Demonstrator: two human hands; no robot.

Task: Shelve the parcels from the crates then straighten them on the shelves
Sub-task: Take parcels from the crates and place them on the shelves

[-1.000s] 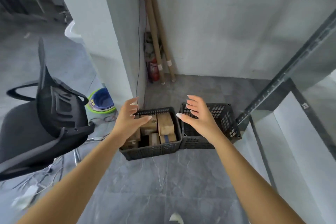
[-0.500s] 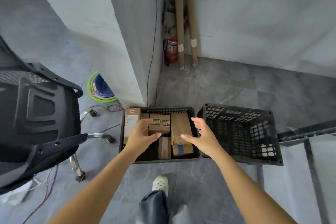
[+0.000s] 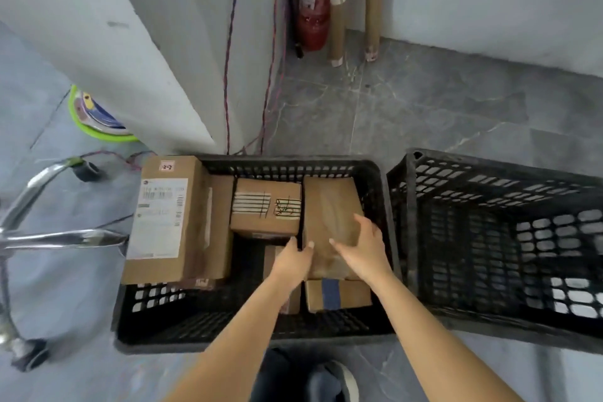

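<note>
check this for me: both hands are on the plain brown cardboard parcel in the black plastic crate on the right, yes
Not quite. In the head view the left hand and the right hand are on the plain brown cardboard parcel, but it sits in the black plastic crate on the left. The black plastic crate on the right shows no parcels.
</note>
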